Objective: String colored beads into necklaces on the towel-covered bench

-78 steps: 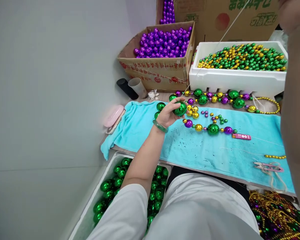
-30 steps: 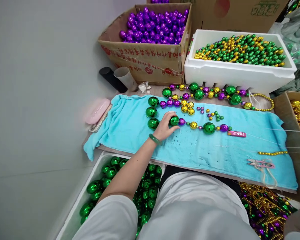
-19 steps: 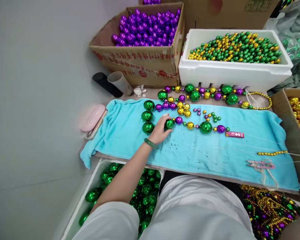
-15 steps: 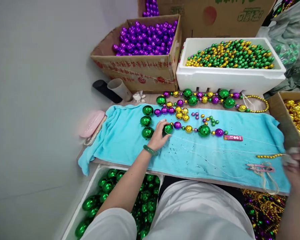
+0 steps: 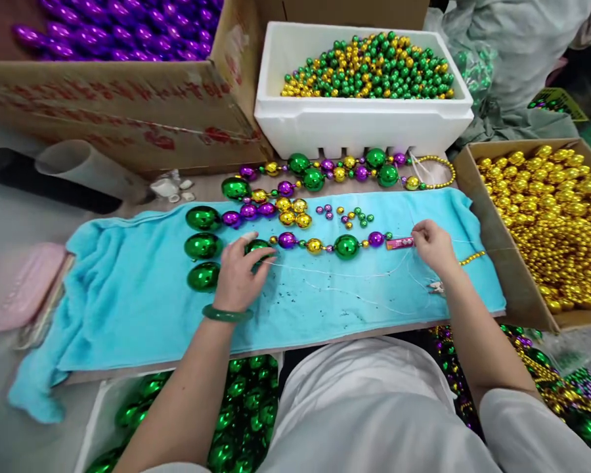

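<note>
My left hand (image 5: 241, 274), with a green bangle on the wrist, is closed around a large green bead (image 5: 259, 248) at the left end of a strung row. Along that row lie purple beads (image 5: 287, 240), a gold bead (image 5: 314, 246) and another big green bead (image 5: 346, 246). A thin white thread (image 5: 325, 270) runs from the left hand across the blue towel to my right hand (image 5: 432, 248), whose fingertips are pinched on it. Beside those fingertips is a small pink packet (image 5: 399, 244). Pliers (image 5: 437, 288) lie partly hidden behind the right forearm.
Loose green beads (image 5: 203, 246), gold beads (image 5: 293, 213) and small beads (image 5: 358, 215) rest on the towel (image 5: 142, 295). Behind it lie finished-looking bead strands (image 5: 312, 179), a white foam box (image 5: 362, 115) and a cardboard box (image 5: 128, 125). A carton (image 5: 517, 263) of gold beads stands right.
The view has shifted right and closer. My right hand has moved left from the towel's right end to the pink packet. My left hand stays on the green bead.
</note>
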Action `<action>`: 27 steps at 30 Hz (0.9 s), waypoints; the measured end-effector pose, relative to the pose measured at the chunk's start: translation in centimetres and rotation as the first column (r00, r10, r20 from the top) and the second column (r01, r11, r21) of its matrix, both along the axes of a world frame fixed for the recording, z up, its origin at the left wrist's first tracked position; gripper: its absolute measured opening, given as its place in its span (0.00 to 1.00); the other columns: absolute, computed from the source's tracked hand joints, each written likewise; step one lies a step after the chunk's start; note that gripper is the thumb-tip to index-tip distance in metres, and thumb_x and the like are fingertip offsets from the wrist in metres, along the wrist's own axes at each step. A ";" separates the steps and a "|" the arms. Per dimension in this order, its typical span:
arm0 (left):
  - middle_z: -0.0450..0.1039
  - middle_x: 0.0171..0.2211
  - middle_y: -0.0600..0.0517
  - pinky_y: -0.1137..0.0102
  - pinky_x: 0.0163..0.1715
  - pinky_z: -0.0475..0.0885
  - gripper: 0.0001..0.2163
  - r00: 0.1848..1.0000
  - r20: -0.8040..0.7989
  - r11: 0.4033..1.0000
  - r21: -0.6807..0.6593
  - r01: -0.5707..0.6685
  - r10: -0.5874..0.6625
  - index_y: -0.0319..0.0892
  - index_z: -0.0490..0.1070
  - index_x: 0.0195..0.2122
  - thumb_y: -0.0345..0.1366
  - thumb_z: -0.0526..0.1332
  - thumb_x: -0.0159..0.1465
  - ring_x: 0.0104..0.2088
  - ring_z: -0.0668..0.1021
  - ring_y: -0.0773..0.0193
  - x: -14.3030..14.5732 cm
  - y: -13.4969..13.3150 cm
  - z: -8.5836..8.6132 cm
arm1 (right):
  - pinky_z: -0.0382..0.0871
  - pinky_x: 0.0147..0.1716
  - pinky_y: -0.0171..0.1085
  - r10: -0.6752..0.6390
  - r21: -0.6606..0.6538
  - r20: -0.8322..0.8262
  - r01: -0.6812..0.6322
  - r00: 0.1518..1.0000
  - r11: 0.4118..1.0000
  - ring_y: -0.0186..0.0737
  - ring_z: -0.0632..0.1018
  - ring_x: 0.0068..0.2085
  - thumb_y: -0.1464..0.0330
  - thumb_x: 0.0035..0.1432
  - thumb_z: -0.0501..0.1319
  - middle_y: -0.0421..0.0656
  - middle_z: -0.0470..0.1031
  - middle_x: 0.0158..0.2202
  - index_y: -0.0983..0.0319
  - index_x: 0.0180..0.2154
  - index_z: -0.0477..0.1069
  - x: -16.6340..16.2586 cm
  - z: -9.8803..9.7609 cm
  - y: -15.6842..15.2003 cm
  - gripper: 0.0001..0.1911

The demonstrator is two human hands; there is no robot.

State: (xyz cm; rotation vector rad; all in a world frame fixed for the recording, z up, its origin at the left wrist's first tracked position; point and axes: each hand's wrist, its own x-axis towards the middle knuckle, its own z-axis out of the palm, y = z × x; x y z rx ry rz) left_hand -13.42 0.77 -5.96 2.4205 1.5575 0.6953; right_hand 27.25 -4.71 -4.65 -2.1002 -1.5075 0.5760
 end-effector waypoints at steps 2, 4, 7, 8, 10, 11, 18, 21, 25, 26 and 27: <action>0.68 0.53 0.46 0.49 0.57 0.63 0.10 1.000 -0.019 1.000 0.019 -0.001 0.002 0.47 0.77 0.37 0.40 0.57 0.62 0.55 0.69 0.48 0.1 -0.1 0.0 | 0.60 0.30 0.34 0.122 -0.119 0.120 -0.108 0.985 0.987 0.39 0.73 0.30 0.70 0.56 0.53 0.45 0.75 0.29 0.62 0.36 0.70 -0.6 0.9 1.4 0.08; 0.69 0.53 0.47 0.49 0.57 0.63 0.11 0.999 -0.030 1.000 0.026 -0.012 0.013 0.48 0.78 0.37 0.39 0.56 0.63 0.56 0.69 0.49 0.2 -0.4 0.0 | 0.59 0.30 0.35 0.248 -0.261 0.209 -0.190 0.946 0.946 0.41 0.74 0.32 0.71 0.56 0.53 0.47 0.76 0.31 0.62 0.38 0.72 -1.1 1.4 2.7 0.10; 0.69 0.54 0.49 0.48 0.57 0.64 0.12 0.999 -0.030 0.999 0.018 -0.026 0.026 0.49 0.78 0.40 0.38 0.54 0.64 0.57 0.68 0.49 0.2 -0.7 0.0 | 0.59 0.29 0.34 0.372 -0.399 0.208 -0.269 0.905 0.877 0.41 0.74 0.32 0.72 0.55 0.55 0.47 0.77 0.31 0.62 0.39 0.73 -1.1 1.6 4.2 0.11; 0.70 0.54 0.49 0.48 0.56 0.64 0.13 0.999 -0.024 0.999 0.017 -0.028 0.029 0.49 0.78 0.41 0.37 0.54 0.64 0.57 0.68 0.50 0.2 -0.7 0.0 | 0.59 0.28 0.34 0.397 -0.422 0.187 -0.291 0.899 0.859 0.40 0.73 0.31 0.72 0.54 0.56 0.46 0.77 0.31 0.62 0.39 0.74 -1.0 1.5 4.6 0.11; 0.70 0.54 0.48 0.48 0.57 0.64 0.14 0.999 -0.010 0.999 0.020 -0.030 0.030 0.49 0.77 0.43 0.36 0.52 0.65 0.57 0.68 0.50 0.3 -0.8 0.1 | 0.58 0.27 0.34 0.427 -0.441 0.150 -0.326 0.892 0.836 0.38 0.72 0.28 0.72 0.53 0.57 0.45 0.76 0.28 0.62 0.34 0.75 -0.6 1.1 5.1 0.08; 0.70 0.54 0.48 0.49 0.57 0.64 0.14 0.999 -0.005 0.999 0.024 -0.031 0.031 0.49 0.76 0.45 0.36 0.51 0.66 0.57 0.68 0.51 0.2 -0.8 0.2 | 0.58 0.26 0.34 0.433 -0.439 0.145 -0.334 0.890 0.834 0.38 0.72 0.27 0.72 0.53 0.58 0.45 0.76 0.27 0.62 0.31 0.75 -0.5 1.0 5.3 0.07; 0.72 0.51 0.43 0.54 0.55 0.67 0.16 0.988 -0.113 0.993 0.071 -0.100 0.107 0.42 0.72 0.49 0.39 0.49 0.68 0.52 0.72 0.53 -1.0 -0.4 1.0 | 0.59 0.26 0.35 0.353 -0.326 0.085 -0.309 0.932 0.894 0.36 0.70 0.24 0.68 0.52 0.56 0.40 0.71 0.20 0.61 0.26 0.72 1.4 1.1 4.7 0.08; 0.74 0.49 0.43 0.57 0.53 0.68 0.17 0.977 -0.154 0.989 0.063 -0.137 0.145 0.41 0.72 0.48 0.40 0.48 0.68 0.50 0.74 0.54 -1.7 -0.3 1.5 | 0.62 0.28 0.36 0.211 -0.276 0.039 -0.192 0.977 0.942 0.37 0.71 0.25 0.67 0.52 0.57 0.40 0.72 0.21 0.60 0.27 0.72 3.0 1.9 3.9 0.06; 0.74 0.46 0.43 0.58 0.52 0.68 0.16 0.977 -0.164 0.991 0.016 -0.136 0.137 0.41 0.73 0.44 0.40 0.47 0.68 0.47 0.74 0.54 -1.4 0.0 1.8 | 0.63 0.28 0.39 0.013 -0.254 0.026 -0.006 1.000 0.967 0.38 0.71 0.24 0.66 0.52 0.60 0.42 0.73 0.22 0.59 0.29 0.73 5.3 2.5 2.8 0.05; 0.75 0.45 0.44 0.58 0.50 0.68 0.16 0.977 -0.173 0.992 0.008 -0.129 0.128 0.42 0.73 0.44 0.40 0.47 0.68 0.46 0.74 0.54 -1.2 0.1 1.8 | 0.63 0.28 0.39 -0.009 -0.244 0.022 0.014 1.000 0.970 0.37 0.71 0.23 0.65 0.52 0.60 0.43 0.73 0.22 0.58 0.29 0.73 5.9 2.6 2.6 0.05; 0.75 0.43 0.44 0.59 0.49 0.68 0.16 0.976 -0.183 0.992 0.004 -0.123 0.121 0.43 0.73 0.43 0.40 0.46 0.68 0.44 0.75 0.55 -0.9 0.2 1.8 | 0.63 0.27 0.40 -0.021 -0.232 0.013 0.024 1.000 0.972 0.37 0.71 0.23 0.64 0.52 0.60 0.43 0.73 0.23 0.58 0.29 0.72 6.3 2.5 2.4 0.05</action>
